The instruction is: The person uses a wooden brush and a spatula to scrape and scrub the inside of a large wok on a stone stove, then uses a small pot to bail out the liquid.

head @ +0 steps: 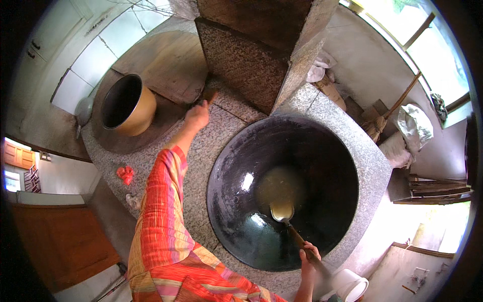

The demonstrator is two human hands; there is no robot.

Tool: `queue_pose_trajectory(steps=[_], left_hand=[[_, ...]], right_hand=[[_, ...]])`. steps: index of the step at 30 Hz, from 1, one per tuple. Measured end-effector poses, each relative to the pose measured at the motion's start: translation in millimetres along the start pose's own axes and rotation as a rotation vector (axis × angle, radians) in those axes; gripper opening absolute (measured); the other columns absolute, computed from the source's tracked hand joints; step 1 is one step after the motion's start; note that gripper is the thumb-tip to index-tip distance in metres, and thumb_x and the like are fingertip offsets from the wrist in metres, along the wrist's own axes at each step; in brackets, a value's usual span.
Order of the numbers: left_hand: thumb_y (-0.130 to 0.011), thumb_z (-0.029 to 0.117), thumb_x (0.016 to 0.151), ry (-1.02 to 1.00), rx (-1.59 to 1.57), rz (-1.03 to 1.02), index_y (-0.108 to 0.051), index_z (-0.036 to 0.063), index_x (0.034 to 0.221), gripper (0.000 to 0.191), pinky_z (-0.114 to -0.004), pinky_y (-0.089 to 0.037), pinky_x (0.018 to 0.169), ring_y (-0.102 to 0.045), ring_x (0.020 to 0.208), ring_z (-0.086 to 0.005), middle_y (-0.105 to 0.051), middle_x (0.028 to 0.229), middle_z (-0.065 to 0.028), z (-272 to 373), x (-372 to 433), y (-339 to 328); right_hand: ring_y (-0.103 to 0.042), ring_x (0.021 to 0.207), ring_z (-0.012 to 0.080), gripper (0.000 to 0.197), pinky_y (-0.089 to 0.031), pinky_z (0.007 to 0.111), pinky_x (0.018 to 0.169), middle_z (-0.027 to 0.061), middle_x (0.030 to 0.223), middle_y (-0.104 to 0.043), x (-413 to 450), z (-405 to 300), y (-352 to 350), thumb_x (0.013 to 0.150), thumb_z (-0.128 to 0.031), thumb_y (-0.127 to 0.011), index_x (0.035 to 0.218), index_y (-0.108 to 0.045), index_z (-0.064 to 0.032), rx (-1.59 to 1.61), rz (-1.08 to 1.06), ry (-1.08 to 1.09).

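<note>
A large black wok (234, 177) is set into a granite-topped stove (200, 181). Murky liquid (277, 185) lies at its bottom. My right hand (310, 258) grips the long wooden handle of a metal wok spatula (296, 234), whose head dips into the liquid. My left hand (197, 115) reaches to the back of the counter, its fingers closed around a small brown object (213, 97); what this is exactly is unclear. Beside that hand is a wooden half-round lid (166, 70).
A deep tan pot (145, 115) with a dark inside stands on a round wooden cover (169, 113) at left. A crumpled red plastic bag (126, 175) lies near the counter's left edge. A white bucket (350, 285) is at lower right. A broom (377, 126) leans by the right wall.
</note>
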State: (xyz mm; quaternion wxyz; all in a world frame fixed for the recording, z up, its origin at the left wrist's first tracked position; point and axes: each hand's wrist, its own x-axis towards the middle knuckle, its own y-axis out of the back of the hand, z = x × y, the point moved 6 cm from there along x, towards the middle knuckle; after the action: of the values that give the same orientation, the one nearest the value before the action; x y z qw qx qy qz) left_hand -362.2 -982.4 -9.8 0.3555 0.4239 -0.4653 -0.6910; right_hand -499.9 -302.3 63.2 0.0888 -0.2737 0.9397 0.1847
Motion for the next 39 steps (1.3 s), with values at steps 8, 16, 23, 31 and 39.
queue_pose_trajectory(steps=[8, 16, 23, 31, 39], left_hand=[[-0.036, 0.009, 0.095, -0.516, 0.196, -0.438, -0.025, 0.0094, 0.143, 0.050, -0.033, -0.055, 0.068, -0.061, 0.085, -0.0297, -0.039, 0.134, -0.0293, 148, -158, 35], [-0.038, 0.003, 0.087, -0.220, 0.020, -0.107, -0.026, -0.0006, 0.138, 0.053, -0.043, -0.052, 0.064, -0.063, 0.081, -0.0331, -0.059, 0.104, -0.0276, 45, -34, 19], [-0.046, -0.004, 0.084, -0.767, 0.186, -0.488, -0.034, 0.0081, 0.134, 0.053, -0.026, -0.047, 0.051, -0.053, 0.062, -0.0181, -0.050, 0.077, -0.0106, 180, -201, -10], [-0.054, 0.007, 0.080, -0.775, 0.191, -0.422, -0.014, 0.0074, 0.146, 0.077, -0.041, -0.054, 0.067, -0.062, 0.084, -0.0305, -0.051, 0.111, -0.0238, 213, -260, -172], [-0.042, 0.013, 0.088, -0.814, 0.318, -0.376, -0.054, 0.0014, 0.112, 0.029, -0.039, -0.052, 0.072, -0.062, 0.089, -0.0294, -0.060, 0.100, -0.0168, 247, -280, -214]], right_hand=[[-0.053, 0.106, 0.0195, 0.019, -0.039, 0.032, 0.095, 0.0104, 0.112, -0.060, -3, -3, 2, 0.076, 0.007, -0.063, 0.091, -0.059, -0.0046, 0.063, 0.034, -0.081], [-0.053, 0.107, 0.0186, 0.022, -0.038, 0.031, 0.096, 0.0113, 0.112, -0.059, -3, 4, -4, 0.076, 0.004, -0.065, 0.095, -0.060, -0.0046, 0.082, -0.002, -0.111], [-0.053, 0.106, 0.0190, 0.021, -0.040, 0.032, 0.094, 0.0104, 0.113, -0.059, -6, 17, 6, 0.075, 0.005, -0.065, 0.093, -0.060, -0.0054, 0.050, 0.034, -0.050], [-0.054, 0.106, 0.0192, 0.023, -0.041, 0.033, 0.094, 0.0114, 0.112, -0.060, -3, 18, 2, 0.075, 0.007, -0.065, 0.094, -0.060, -0.0052, -0.007, -0.010, -0.017], [-0.054, 0.105, 0.0195, 0.022, -0.040, 0.034, 0.095, 0.0112, 0.111, -0.061, 5, 12, 10, 0.073, 0.005, -0.067, 0.092, -0.060, -0.0056, 0.047, 0.006, 0.028]])
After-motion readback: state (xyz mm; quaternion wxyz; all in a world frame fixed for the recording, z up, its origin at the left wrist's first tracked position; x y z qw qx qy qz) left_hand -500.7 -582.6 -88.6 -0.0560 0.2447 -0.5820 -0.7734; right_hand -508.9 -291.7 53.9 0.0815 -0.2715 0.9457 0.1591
